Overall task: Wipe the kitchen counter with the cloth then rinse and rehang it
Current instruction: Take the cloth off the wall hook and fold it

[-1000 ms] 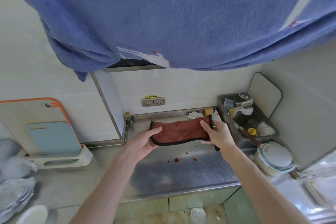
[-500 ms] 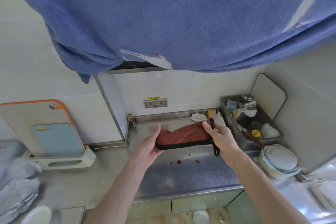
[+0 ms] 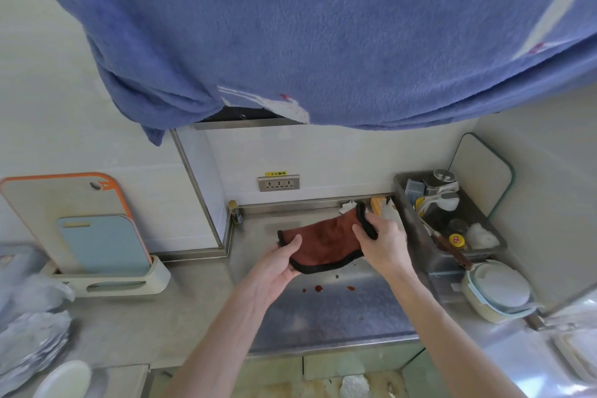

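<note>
A rust-brown cloth (image 3: 326, 242) with a black edge is held a little above the steel counter (image 3: 323, 310). My left hand (image 3: 277, 263) grips its lower left corner. My right hand (image 3: 381, 242) grips its upper right end, with the black hanging loop under the thumb. The cloth is spread loosely between both hands. Three small dark red spots (image 3: 318, 288) lie on the counter just in front of the cloth.
A grey bin (image 3: 416, 223) of bottles and utensils stands at the right, a lidded pot (image 3: 497, 291) in front of it. Cutting boards (image 3: 84, 229) lean in a rack at the left. A blue fleece garment (image 3: 323, 26) fills the top of the view. A wall socket (image 3: 278, 183) sits behind.
The cloth has been opened out wider between my hands and tilted, its right end raised toward the back wall. My left hand shifted lower and nearer.
</note>
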The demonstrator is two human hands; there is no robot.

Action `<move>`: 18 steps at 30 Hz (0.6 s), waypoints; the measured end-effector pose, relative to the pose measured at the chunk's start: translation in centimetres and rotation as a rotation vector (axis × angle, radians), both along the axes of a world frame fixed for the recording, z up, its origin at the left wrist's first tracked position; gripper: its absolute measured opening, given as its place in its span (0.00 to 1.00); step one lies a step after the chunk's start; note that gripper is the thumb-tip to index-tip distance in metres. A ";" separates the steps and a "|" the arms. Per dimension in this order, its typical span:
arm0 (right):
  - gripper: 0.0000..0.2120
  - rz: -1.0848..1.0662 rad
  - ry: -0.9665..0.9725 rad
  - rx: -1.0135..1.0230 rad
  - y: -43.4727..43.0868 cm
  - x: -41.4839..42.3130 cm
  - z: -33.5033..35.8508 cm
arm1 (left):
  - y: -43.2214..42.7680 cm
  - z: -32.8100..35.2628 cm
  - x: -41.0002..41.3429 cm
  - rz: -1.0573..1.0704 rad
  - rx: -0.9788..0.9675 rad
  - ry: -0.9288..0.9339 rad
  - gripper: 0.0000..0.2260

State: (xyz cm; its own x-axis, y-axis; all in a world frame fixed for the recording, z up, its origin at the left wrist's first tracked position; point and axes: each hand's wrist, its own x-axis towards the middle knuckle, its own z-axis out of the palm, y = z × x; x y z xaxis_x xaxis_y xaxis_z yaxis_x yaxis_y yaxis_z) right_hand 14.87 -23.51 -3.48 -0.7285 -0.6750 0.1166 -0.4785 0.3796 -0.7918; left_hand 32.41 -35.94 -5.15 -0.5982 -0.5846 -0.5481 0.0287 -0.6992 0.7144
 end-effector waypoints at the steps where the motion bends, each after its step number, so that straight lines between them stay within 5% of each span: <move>1: 0.05 0.008 0.077 -0.013 -0.3 0.8 0.5 | 0.2 0.2 -0.3 -0.012 -0.009 0.020 0.14; 5: 0.07 0.061 0.312 -0.036 -2.2 3.5 1.6 | 0.4 1.1 -1.5 -0.052 -0.067 0.088 0.16; 11: 0.29 0.320 0.279 0.062 -3.4 5.8 1.2 | 0.3 2.4 -2.2 -0.085 -0.114 0.151 0.25; 13: 0.33 0.443 0.181 0.128 -3.2 5.9 1.4 | 0.0 2.6 -1.9 -0.105 -0.142 0.165 0.27; 16: 0.17 0.589 -0.112 0.073 -2.5 5.3 1.8 | -0.6 1.6 -1.3 -0.083 -0.203 0.124 0.24; 18: 0.14 0.481 -0.306 -0.053 -1.9 4.4 1.8 | -1.2 0.8 -1.2 0.005 -0.172 0.099 0.21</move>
